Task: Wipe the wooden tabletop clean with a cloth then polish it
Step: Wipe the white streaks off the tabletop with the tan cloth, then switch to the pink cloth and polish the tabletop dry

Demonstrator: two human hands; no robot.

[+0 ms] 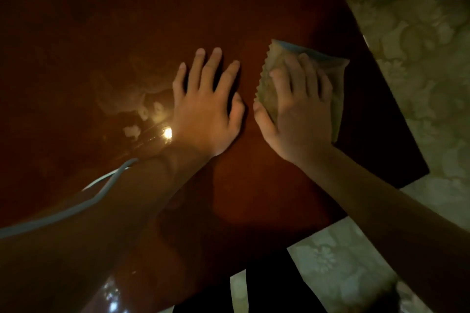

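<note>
Near the tabletop [127, 33] edge, right hand [297, 119] presses cloth [277, 58].

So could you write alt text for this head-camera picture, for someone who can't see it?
Seen from above, a person's right hand presses a folded yellowish cloth flat on a glossy dark wooden tabletop, while the left hand rests open beside it. A grey cable crosses the left forearm, and patterned floor shows at right.
</note>
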